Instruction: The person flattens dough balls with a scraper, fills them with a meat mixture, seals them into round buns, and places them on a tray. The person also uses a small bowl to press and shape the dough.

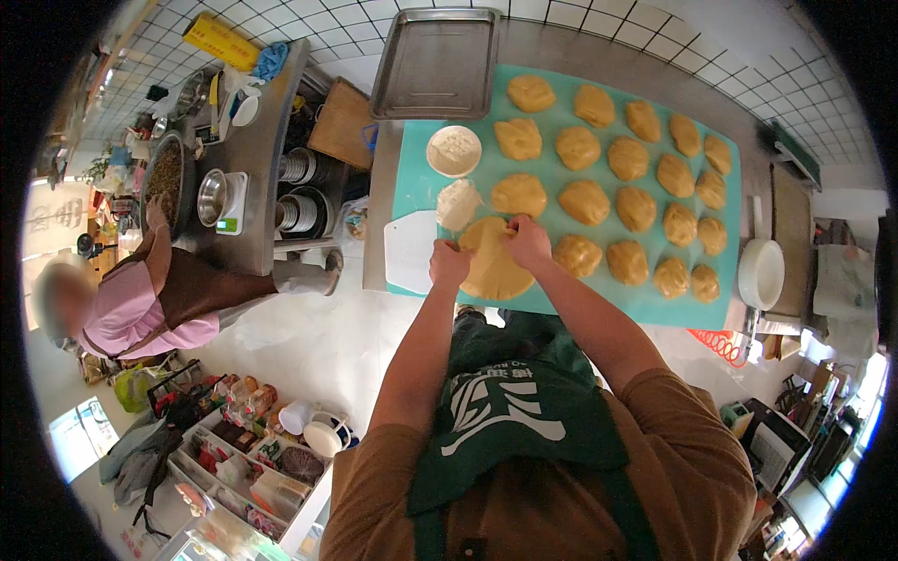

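Note:
A flattened round of yellow dough [497,270] lies on the turquoise mat [414,182], close to the mat's front edge. My left hand [449,261] grips its left rim between thumb and fingers. At its upper right, my right hand [527,242] pinches the edge, with the fingertips partly hidden. Just beyond the round is a heap of white flour [458,205], and behind that stands a bowl of flour [454,151]. A white plastic dough scraper [410,252] rests beside my left hand. Rows of dough lumps [577,148] cover the mat to the right, one lump [577,256] near my right wrist.
A metal baking tray [435,66] overlaps the mat's far left corner. At right lies a white long-handled pan [761,273]. Another person [140,301] reaches into a large basin [167,175] at the left counter, near a digital scale [235,203] holding a steel bowl [212,198].

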The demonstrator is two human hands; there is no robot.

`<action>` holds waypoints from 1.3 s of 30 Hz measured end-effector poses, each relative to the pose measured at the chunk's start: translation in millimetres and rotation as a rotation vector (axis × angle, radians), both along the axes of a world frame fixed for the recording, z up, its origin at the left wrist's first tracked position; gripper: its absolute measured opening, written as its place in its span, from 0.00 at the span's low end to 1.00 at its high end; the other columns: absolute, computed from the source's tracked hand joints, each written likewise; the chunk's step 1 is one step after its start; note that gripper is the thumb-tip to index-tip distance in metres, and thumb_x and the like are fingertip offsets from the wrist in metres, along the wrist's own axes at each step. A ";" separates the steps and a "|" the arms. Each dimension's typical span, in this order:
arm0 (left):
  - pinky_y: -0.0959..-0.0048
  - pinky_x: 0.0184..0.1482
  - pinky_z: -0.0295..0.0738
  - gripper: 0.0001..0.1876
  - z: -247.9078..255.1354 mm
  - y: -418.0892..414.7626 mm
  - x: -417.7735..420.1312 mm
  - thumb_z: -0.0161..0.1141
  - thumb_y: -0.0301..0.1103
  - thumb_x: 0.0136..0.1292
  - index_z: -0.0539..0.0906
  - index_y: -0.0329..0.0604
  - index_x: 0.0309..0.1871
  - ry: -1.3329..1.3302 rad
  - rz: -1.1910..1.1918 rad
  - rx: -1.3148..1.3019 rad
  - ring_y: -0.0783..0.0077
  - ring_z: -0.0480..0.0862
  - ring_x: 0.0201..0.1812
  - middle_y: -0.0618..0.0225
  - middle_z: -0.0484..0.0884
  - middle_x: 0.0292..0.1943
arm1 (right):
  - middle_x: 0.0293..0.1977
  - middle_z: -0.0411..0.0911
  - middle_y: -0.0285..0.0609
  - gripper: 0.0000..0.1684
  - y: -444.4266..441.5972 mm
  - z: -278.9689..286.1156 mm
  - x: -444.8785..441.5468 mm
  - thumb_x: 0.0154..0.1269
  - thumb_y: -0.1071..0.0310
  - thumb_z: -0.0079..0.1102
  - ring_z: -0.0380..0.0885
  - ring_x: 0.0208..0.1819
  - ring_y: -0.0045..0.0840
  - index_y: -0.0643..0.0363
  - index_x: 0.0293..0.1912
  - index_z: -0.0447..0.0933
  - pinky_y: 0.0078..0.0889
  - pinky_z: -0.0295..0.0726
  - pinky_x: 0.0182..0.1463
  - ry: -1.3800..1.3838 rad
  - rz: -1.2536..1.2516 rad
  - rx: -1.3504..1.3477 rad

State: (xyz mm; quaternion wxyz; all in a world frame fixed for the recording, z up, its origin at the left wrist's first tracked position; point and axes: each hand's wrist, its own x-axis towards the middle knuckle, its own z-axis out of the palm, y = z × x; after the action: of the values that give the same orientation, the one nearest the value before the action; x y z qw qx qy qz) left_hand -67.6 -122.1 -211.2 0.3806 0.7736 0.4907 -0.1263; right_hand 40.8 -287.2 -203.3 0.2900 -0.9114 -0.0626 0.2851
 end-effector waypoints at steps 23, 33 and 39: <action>0.54 0.58 0.82 0.32 -0.3 11.3 -9.9 0.75 0.45 0.64 0.79 0.34 0.64 -0.208 -0.518 -0.159 0.44 0.87 0.57 0.45 0.87 0.55 | 0.50 0.82 0.50 0.24 -32.2 -5.3 17.3 0.61 0.68 0.72 0.83 0.54 0.43 0.60 0.56 0.78 0.44 0.83 0.59 0.080 0.556 0.394; 0.50 0.58 0.81 0.28 29.5 10.9 -15.1 0.72 0.44 0.63 0.81 0.38 0.63 -0.216 -0.647 -0.177 0.39 0.85 0.57 0.44 0.87 0.55 | 0.50 0.81 0.49 0.21 -30.7 -11.4 20.0 0.64 0.56 0.69 0.79 0.58 0.47 0.58 0.51 0.83 0.50 0.82 0.62 -0.215 0.896 0.104; 0.49 0.56 0.81 0.20 25.2 11.5 -18.1 0.71 0.44 0.64 0.85 0.37 0.50 -0.242 -0.766 -0.097 0.40 0.86 0.53 0.46 0.87 0.47 | 0.47 0.80 0.50 0.18 -38.4 5.1 25.7 0.65 0.56 0.66 0.80 0.54 0.47 0.59 0.48 0.83 0.50 0.82 0.60 -0.134 0.940 0.071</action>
State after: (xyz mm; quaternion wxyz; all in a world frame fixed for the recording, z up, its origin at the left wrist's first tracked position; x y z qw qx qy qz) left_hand -85.7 -110.6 -186.0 0.3970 0.8909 0.1119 -0.1902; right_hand 66.4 -325.6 -198.1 0.1557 -0.7902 -0.4964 0.3238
